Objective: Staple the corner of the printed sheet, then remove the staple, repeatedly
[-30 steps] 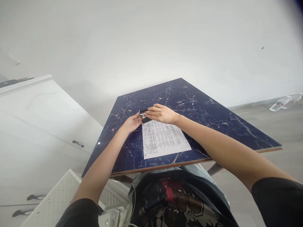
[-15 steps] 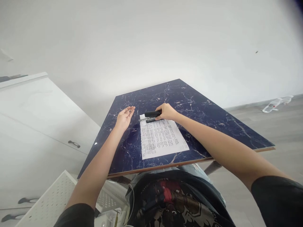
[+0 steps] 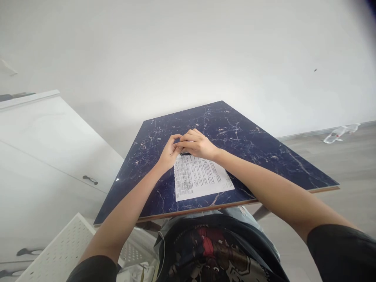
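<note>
A black stapler (image 3: 185, 154) sits across the top edge of a printed sheet of paper (image 3: 202, 178), mostly covered by my hands. My right hand (image 3: 198, 145) is closed over it from above, fingers pointing left. From the left, my left hand (image 3: 169, 152) curls its fingers round the stapler's front end, its fingertips meeting those of my right hand. What exactly the left fingertips pinch is hidden. Beyond my left hand, a small greyish piece (image 3: 159, 138) lies on the table, too small to name.
The dark blue marbled table (image 3: 249, 156) has a wooden front edge close to my body. A white cabinet (image 3: 53, 149) stands at left, with a white perforated rack (image 3: 63, 250) below it. Clear plastic bottles (image 3: 336, 135) lie on the floor at right, by the wall.
My left hand has moved right from beside the paper to the stapler and curled its fingers. My right hand has shifted forward over the stapler, whose raised top now hides under my hands.
</note>
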{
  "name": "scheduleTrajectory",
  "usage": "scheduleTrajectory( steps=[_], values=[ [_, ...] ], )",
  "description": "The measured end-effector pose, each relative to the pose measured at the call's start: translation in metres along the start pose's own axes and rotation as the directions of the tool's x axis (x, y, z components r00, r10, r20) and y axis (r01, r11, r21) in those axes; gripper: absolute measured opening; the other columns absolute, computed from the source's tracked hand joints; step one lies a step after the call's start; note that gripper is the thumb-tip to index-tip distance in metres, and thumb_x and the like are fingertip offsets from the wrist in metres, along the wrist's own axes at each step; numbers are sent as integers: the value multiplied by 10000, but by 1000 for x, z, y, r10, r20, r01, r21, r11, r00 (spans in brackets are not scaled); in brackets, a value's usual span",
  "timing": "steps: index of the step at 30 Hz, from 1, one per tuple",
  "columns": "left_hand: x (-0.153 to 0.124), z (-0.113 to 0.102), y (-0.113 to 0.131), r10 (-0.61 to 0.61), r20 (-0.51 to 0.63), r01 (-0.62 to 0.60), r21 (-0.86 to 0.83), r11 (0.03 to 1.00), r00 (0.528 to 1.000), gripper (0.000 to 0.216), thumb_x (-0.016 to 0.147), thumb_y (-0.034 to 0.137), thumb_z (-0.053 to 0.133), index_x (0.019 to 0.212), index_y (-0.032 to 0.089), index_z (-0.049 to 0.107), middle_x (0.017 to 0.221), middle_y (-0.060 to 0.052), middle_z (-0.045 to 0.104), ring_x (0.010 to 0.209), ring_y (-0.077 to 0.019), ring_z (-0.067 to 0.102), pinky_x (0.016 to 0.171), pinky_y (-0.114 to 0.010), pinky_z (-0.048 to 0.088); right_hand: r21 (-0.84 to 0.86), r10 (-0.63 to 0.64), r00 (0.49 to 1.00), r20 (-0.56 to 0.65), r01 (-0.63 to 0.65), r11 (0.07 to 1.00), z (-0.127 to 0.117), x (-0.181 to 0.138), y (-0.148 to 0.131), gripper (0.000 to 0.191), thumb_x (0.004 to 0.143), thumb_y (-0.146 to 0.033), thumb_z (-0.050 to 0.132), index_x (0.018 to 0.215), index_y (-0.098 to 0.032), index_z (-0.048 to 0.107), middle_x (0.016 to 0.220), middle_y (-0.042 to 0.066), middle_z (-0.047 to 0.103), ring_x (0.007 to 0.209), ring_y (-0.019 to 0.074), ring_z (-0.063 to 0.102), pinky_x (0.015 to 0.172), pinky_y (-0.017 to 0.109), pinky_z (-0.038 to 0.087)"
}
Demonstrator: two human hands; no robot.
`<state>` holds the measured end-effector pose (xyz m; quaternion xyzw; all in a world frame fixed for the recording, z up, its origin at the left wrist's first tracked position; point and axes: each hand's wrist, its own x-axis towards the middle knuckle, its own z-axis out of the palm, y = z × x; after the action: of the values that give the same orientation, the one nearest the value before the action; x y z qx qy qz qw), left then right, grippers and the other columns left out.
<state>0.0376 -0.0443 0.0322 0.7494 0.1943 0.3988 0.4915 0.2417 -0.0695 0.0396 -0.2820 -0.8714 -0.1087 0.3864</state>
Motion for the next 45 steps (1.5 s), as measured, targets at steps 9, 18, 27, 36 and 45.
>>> scheduleTrajectory(
  steps=[9, 18, 27, 36, 45],
  values=[
    [7, -80, -25, 46, -294, 224, 813, 538, 955, 308, 1119, 378, 424, 1221, 218, 667, 1233, -122, 799, 1076, -268, 782, 1048, -437, 573, 162, 759, 626, -181, -742, 651, -25, -33, 87, 81, 888, -214, 752, 870, -208, 831, 836, 53, 800, 807, 242, 721, 880, 442, 612],
    [7, -148, -80, -262, -321, 392, 872, 293, 910, 548, 1084, 349, 434, 1612, 230, 517, 1764, -149, 357, 1645, -364, 326, 1304, -670, 285, 118, 944, 268, -192, -949, 294, -37, -103, 163, 24, 753, -133, 825, 750, -147, 805, 675, 94, 734, 782, 286, 748, 943, 452, 615],
    [11, -150, -83, -376, -231, 327, 921, 213, 897, 596, 1095, 385, 310, 1679, 331, 419, 1808, -53, 255, 1663, -409, 247, 1251, -817, 197, 139, 936, 194, -293, -960, 243, -27, -105, 168, 128, 844, -177, 678, 863, -151, 801, 883, 144, 806, 954, 312, 764, 980, 443, 604],
    [11, -147, -81, -222, -253, 309, 912, 271, 942, 499, 1033, 334, 492, 1512, 227, 585, 1556, -187, 601, 1449, -431, 535, 1177, -747, 375, 71, 935, 225, -273, -965, 253, -29, -103, 163, 189, 852, -212, 632, 884, -154, 810, 921, 158, 810, 927, 296, 749, 939, 391, 578],
    [14, -146, -76, -105, -283, 302, 886, 351, 953, 261, 953, 168, 574, 1061, 180, 811, 1156, -141, 695, 1110, -296, 688, 1108, -434, 520, 42, 928, 271, -256, -956, 291, -30, -97, 159, 167, 839, -201, 639, 850, -154, 798, 881, 139, 797, 911, 290, 729, 993, 393, 544]
  ],
)
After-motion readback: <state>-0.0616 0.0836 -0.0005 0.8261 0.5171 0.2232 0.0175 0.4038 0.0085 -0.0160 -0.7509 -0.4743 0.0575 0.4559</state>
